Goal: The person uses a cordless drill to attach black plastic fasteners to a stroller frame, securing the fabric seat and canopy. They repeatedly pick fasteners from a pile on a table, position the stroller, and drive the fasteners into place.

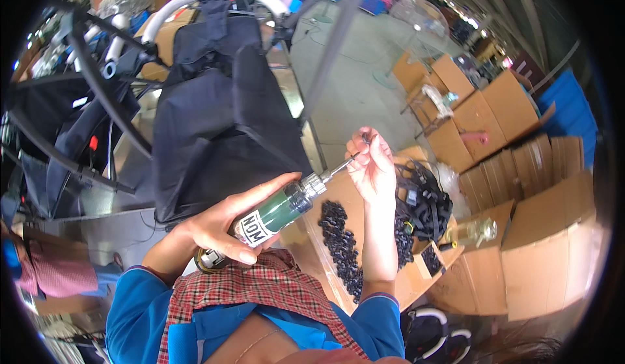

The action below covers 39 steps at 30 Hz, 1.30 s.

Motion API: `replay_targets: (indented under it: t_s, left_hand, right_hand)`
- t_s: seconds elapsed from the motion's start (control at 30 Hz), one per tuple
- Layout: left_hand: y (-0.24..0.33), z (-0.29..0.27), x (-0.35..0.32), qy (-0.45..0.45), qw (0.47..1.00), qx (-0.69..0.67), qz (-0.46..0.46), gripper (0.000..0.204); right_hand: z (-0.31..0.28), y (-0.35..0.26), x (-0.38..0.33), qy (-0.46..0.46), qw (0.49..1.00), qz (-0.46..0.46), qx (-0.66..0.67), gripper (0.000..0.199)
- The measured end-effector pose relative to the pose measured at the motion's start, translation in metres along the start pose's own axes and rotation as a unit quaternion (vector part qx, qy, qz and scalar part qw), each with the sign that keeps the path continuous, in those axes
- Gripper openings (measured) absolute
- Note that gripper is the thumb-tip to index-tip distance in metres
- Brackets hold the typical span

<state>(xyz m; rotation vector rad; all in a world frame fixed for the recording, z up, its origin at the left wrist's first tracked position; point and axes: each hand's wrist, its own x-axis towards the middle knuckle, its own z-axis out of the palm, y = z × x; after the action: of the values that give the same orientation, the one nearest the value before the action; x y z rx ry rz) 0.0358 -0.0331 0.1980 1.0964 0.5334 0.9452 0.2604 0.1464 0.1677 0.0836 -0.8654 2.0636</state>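
My left hand (218,224) is wrapped round the green body of an electric screwdriver (281,209), whose bit slants up to the right. At the bit's tip is my right hand (371,165), its thumb and fingers pinched together on a small dark piece (366,137) too small to name surely. Whether the bit touches that piece I cannot tell. Beyond the screwdriver stands a stroller with a black fabric seat (202,123) and a white padded bar (185,0); neither hand touches it.
Below my right forearm, a cardboard tray (310,240) holds many small black plastic parts (340,247). Black straps (426,198) lie heaped beside it. Cardboard boxes (547,234) stand at the right. More stroller frames (107,97) crowd the left, near another person's pink clothing (62,266).
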Motion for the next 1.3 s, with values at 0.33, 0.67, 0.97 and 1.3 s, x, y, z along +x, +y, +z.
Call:
replay_targets:
  t_s: [0.33,0.67,0.97,1.3]
  left_hand:
    - [0.035,-0.067,-0.109,0.031,0.995,0.017,0.097,0.119]
    - [0.068,-0.152,-0.193,-0.046,0.990,0.006,0.130,0.123]
    - [0.076,-0.182,-0.218,-0.078,0.971,-0.166,0.153,0.128]
    - [0.073,-0.187,-0.239,-0.052,0.955,-0.177,0.232,0.128]
  right_hand:
    - [0.085,0.116,0.090,-0.155,0.974,0.137,0.093,0.030]
    - [0.149,0.194,0.128,-0.213,0.949,-0.007,-0.233,0.040]
    - [-0.019,0.194,0.241,0.040,0.670,0.161,-0.723,0.087]
    - [0.233,0.098,0.324,-0.161,0.345,0.220,-0.898,0.042]
